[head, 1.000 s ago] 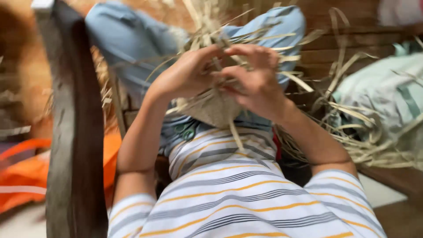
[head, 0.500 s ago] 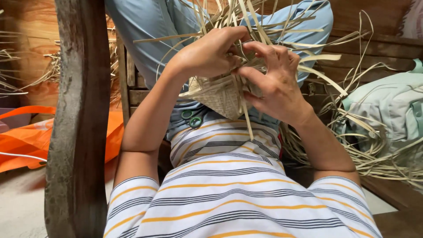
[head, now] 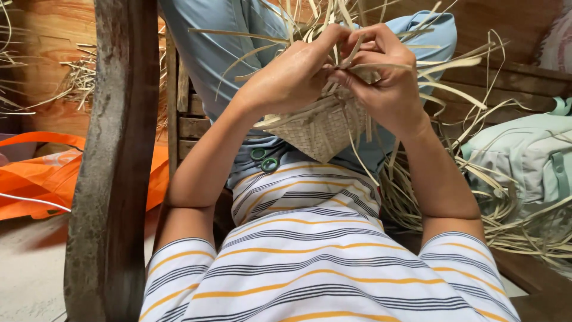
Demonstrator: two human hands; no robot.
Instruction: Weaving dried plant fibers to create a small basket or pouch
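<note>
The fingers [head: 342,45] of both the left hand [head: 292,77] and the right hand [head: 390,83] pinched pale straw strips [head: 411,62] above a half-woven basket [head: 322,128] held against the lap, with loose straw [head: 506,214] piled beside a pale green bag [head: 524,158].

My left hand [head: 292,80] and right hand [head: 387,80] cover the upper rim of the small pale woven straw basket [head: 322,128], so I cannot see where the strips join. The mint-green fabric backpack [head: 524,158] is cut by the right edge, and the orange plastic bag [head: 42,173] by the left.
</note>
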